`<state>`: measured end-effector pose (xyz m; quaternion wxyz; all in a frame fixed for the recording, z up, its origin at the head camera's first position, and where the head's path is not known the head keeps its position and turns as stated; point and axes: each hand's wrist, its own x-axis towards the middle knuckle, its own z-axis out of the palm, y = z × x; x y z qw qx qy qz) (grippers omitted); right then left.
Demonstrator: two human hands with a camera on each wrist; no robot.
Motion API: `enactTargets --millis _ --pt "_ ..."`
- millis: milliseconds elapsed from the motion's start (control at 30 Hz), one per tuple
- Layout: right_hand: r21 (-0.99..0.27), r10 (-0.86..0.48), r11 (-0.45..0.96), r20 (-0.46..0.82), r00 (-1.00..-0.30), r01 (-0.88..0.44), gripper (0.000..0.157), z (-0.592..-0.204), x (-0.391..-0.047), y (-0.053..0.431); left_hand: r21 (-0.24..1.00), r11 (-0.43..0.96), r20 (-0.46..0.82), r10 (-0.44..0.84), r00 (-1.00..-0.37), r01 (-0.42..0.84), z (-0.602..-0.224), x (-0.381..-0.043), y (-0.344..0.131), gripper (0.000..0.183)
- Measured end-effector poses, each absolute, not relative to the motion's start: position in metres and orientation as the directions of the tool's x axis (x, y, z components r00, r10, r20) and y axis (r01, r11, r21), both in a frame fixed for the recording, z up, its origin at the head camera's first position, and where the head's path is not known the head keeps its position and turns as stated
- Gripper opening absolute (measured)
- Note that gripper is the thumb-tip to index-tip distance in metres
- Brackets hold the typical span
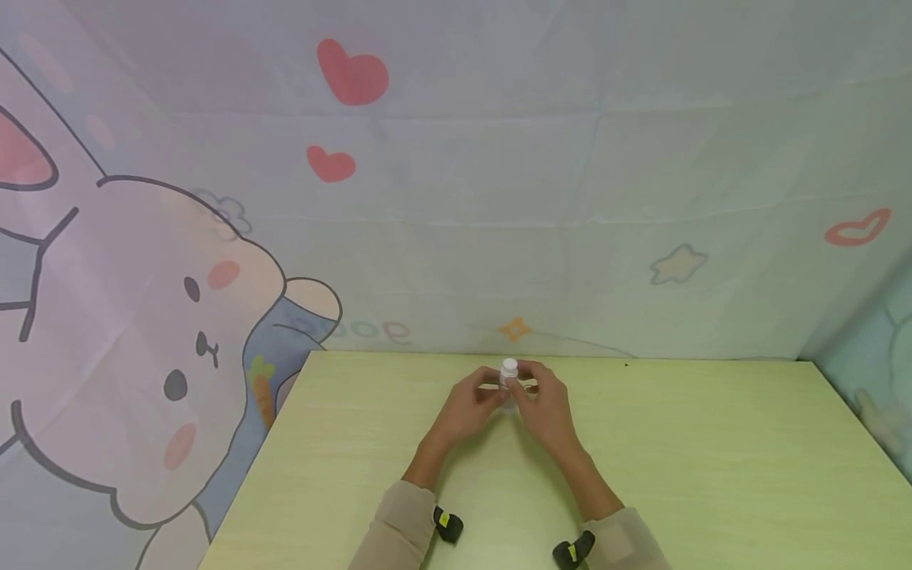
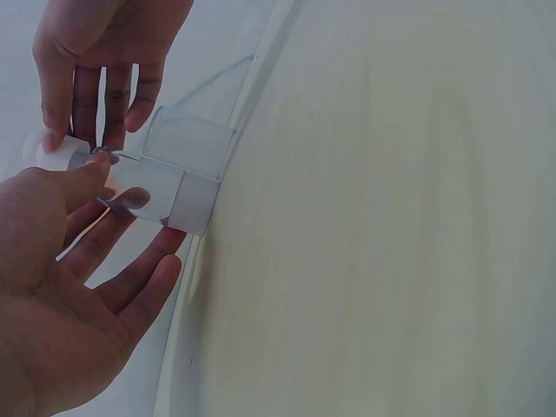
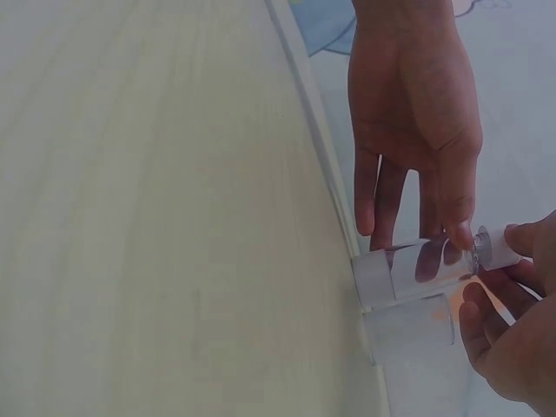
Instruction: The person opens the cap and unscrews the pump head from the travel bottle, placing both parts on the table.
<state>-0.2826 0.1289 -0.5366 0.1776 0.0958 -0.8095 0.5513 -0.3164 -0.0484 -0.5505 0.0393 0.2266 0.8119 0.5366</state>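
Observation:
A clear bottle (image 3: 408,276) with a white cap (image 1: 509,364) stands upright on the table between both hands. My left hand (image 1: 466,408) holds its body, the thumb near the neck and the fingers along the far side. At the top, my right hand (image 1: 549,404) pinches the white cap between thumb and fingers. In the left wrist view the cap (image 2: 57,153) sits at the bottle's neck; whether it is tight or loose I cannot tell. Beside the bottle is a clear cup (image 2: 193,143), also seen in the right wrist view, with neither hand gripping it.
The pale yellow-green table (image 1: 698,451) runs back to a fabric backdrop (image 1: 499,198) printed with a rabbit and hearts. A tiny dark speck (image 1: 626,365) lies by the table's back edge. Black devices sit at both wrists by the beige sleeves (image 1: 395,522).

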Motion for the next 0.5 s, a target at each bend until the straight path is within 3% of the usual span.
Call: enactTargets --millis 500 --pt "-0.83 0.035 0.397 0.441 -0.897 -0.392 0.029 -0.5359 -0.2834 0.1307 0.899 0.311 0.17 0.402 -0.9 0.309 -0.5489 -0.3145 -0.0482 0.03"
